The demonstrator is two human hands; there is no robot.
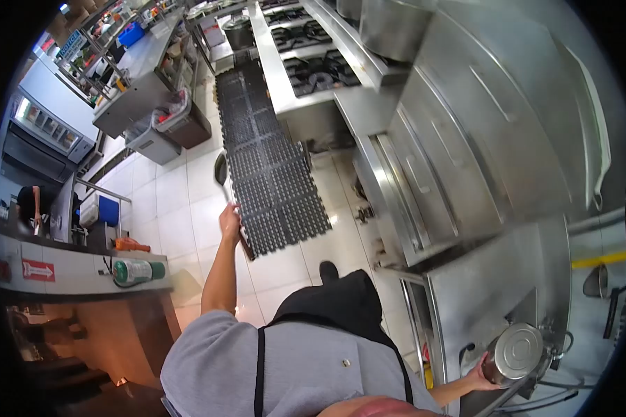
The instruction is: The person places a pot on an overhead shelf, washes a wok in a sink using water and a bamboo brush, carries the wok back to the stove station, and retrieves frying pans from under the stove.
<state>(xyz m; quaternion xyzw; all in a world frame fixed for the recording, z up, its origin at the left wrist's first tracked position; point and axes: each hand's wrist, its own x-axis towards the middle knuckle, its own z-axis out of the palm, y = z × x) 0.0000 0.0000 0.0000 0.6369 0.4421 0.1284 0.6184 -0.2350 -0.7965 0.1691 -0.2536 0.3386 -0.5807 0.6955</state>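
My left hand (229,222) is stretched out over the tiled floor and grips the handle of a dark small pan or ladle (220,171), whose bowl hangs near the edge of the black rubber floor mat (271,174). My right hand (478,379) reaches to the lower right and holds the side of a round steel pot with a lid (518,351), which sits at the stainless counter (480,292). My grey shirt and black apron fill the bottom middle.
A row of gas burners (313,66) and steel units runs along the right. Prep tables with tubs (153,76) stand at the upper left. A green cylinder (135,271) lies on a counter at the left.
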